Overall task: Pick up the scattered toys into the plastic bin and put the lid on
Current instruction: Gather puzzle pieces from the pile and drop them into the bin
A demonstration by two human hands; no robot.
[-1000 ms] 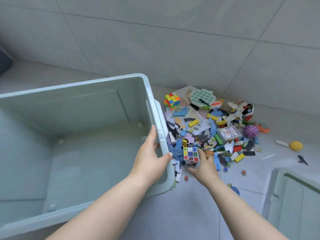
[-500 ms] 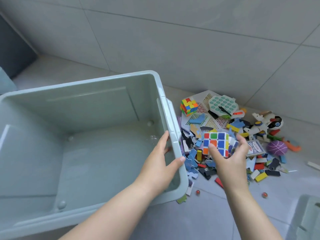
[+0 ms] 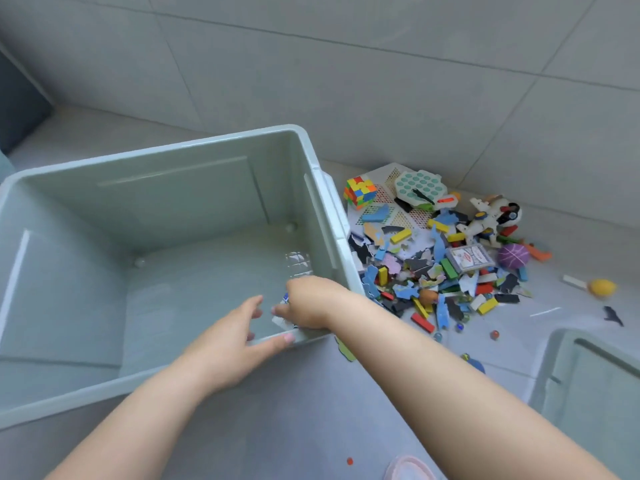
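- Plastic bin (image 3: 173, 202) is sitting on the grey tiled floor, left of centre, open top facing up, nothing lying on the visible part of its bottom.
- Left hand (image 3: 235, 344) is gripping the bin's near rim close to the right corner: thumb lying along the rim, fingers reaching inside, only slightly bent.
- Right hand (image 3: 311, 301) is reaching over the same corner into the bin, knuckles up, fingers curled down around a white-and-blue toy (image 3: 281, 321).
- The toy is mostly hidden under the hand, so its shape is not readable; whether it is touching the bin bottom, cannot tell.
- Toy pile (image 3: 433, 258) is lying on the floor just beside the bin's right wall: flat puzzle bits, coloured blocks, marbles.
- In the pile: colour cube (image 3: 360, 192) sitting on a white perforated board (image 3: 391, 178), green bubble board (image 3: 417, 183) behind it, white robot figure (image 3: 488, 216), card box (image 3: 469, 258), purple ball (image 3: 513, 256).
- Yellow ball (image 3: 602, 288) is lying apart, further right.
- Red marble (image 3: 494, 335) is sitting loose near the pile's front edge.
- Lid (image 3: 595, 386) is lying on the floor at the right edge, well apart from the bin, partly cut off.
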